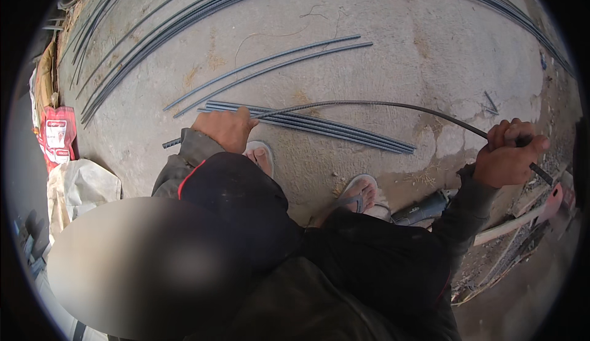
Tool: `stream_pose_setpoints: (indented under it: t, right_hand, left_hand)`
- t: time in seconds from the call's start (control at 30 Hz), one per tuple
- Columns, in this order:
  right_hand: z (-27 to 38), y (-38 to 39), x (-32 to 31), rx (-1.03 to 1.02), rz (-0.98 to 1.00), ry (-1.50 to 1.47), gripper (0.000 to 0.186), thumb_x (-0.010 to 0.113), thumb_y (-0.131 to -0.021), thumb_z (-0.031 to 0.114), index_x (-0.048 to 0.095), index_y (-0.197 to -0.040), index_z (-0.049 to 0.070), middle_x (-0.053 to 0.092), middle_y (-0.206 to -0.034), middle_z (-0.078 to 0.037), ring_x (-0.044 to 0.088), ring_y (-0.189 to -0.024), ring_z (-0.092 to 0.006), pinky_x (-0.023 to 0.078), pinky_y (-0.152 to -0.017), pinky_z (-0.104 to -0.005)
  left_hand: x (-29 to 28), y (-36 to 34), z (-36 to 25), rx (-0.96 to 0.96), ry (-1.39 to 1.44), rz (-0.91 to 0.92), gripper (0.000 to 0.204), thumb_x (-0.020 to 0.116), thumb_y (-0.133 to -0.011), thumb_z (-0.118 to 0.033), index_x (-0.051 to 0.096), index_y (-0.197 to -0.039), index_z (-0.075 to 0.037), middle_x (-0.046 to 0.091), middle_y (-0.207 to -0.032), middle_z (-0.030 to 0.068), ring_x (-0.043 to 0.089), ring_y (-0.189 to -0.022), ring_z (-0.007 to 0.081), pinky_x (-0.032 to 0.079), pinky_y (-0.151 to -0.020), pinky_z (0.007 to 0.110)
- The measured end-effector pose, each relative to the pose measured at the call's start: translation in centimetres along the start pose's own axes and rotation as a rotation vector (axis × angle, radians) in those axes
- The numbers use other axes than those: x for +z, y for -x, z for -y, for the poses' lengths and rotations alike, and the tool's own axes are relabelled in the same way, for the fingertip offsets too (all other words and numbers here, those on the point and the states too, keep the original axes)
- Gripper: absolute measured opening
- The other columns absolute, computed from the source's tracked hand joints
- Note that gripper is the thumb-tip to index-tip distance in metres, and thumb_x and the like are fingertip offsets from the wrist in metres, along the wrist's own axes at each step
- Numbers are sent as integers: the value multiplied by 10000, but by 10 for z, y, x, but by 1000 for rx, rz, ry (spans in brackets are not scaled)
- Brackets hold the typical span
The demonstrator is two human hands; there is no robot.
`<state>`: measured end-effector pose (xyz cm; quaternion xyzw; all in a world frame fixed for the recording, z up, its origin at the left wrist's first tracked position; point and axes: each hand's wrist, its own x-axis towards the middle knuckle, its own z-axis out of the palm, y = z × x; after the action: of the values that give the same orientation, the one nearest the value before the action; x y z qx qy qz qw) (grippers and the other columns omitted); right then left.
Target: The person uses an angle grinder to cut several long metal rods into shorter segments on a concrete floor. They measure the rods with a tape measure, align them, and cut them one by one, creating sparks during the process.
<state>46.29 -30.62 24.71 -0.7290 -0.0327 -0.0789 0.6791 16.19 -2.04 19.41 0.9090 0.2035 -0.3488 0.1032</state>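
A long ribbed steel rebar (362, 102) stretches between my two hands and looks curved in this wide view. Near one end my left hand (227, 128) is wrapped round it, and a short stub of the bar sticks out to the left. At the far right my right hand (509, 153) is closed round the other end, whose tip shows below the fist. Under the held bar, beside my left hand, lies a bundle of short cut rebars (344, 134). Just beyond it two more cut rebars (270, 65) rest on the concrete.
Long rebars (190, 16) lie across the back and left of the concrete floor (393, 52). Short offcuts (490, 102) sit at the right. A dark green power tool (421, 209) lies beyond my right foot. Red bag (59, 133) and white sack (80, 187) are at the left.
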Motion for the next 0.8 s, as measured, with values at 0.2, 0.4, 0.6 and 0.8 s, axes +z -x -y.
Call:
stream_pose_setpoints:
  t: [0.2,0.4,0.6,0.8]
  right_hand:
    - [-20,-26,10,130,-64,10,598,455,-1079,528,447,-677,86,434,-612,-33,352,-475,-103,265,-422,-275]
    - [1,-4,30,-46,37,248,556,551,-1059,466,652,-787,-8,521,-634,-32,495,-548,-161,420,-523,-301]
    - [76,56,-14,193,955,1253,425,732,-946,375,696,-1088,-24,681,-942,-206,687,-862,-288,513,-698,-404]
    - [97,53,69,-967,1013,1259,333,772,-882,347,688,-968,36,689,-894,-150,700,-866,-290,538,-712,-408]
  left_hand:
    - [-8,-22,25,105,-35,-10,358,536,-1052,-382,643,-974,-49,703,-732,165,708,-693,385,527,-599,509]
    - [1,-13,32,146,-65,-110,329,562,-1035,-367,660,-987,-58,706,-697,144,716,-670,352,531,-588,486]
    - [11,11,45,111,-45,-180,326,586,-1012,-365,643,-942,-51,704,-685,136,720,-643,328,537,-579,470]
    - [-3,27,50,74,-51,-125,328,581,-989,-371,635,-933,-52,700,-685,141,731,-666,334,542,-570,458]
